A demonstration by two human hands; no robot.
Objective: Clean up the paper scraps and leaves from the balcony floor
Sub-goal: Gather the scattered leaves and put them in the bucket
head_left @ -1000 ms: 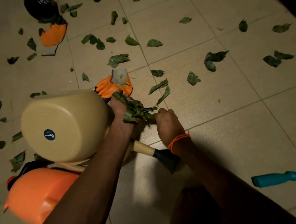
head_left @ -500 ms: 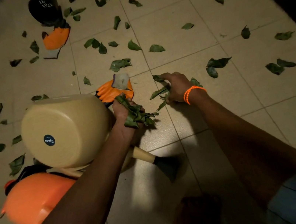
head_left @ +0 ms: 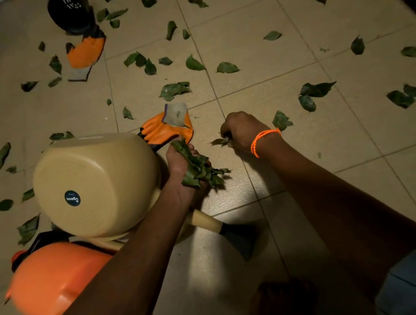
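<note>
The left hand (head_left: 184,161) is closed tight around a thick bunch of leaves (head_left: 199,168), held just off the floor at the centre of the view; it seems to serve as the store, so that the other hand is free to pick. The right hand (head_left: 242,131), at about one o'clock from the left, is curled knuckles-up over the tiled floor (head_left: 284,161) with a few small leaves (head_left: 222,141) pinched in its fingers, their tips poking out toward nine o'clock; an orange wristband (head_left: 264,139) sits on that wrist. An upturned cream pot (head_left: 97,185) lies at nine o'clock from the left hand, resting against an orange container (head_left: 54,279) at seven o'clock, and an orange glove (head_left: 169,128) lies just beyond the pot's rim at twelve. A second orange glove (head_left: 84,54) and a black pot (head_left: 69,10) sit far off at eleven. Loose leaves remain scattered across the floor from ten round to three o'clock, one leaf (head_left: 281,119) just beside the right wrist, so much of the job looks undone; no paper scraps can be made out. Against half a second ago, the right hand has drawn back from its reach at the leaves near one o'clock and now holds them closed, nearer the left hand, probably to hand them over. The left hand's bunch has scarcely moved.
</note>
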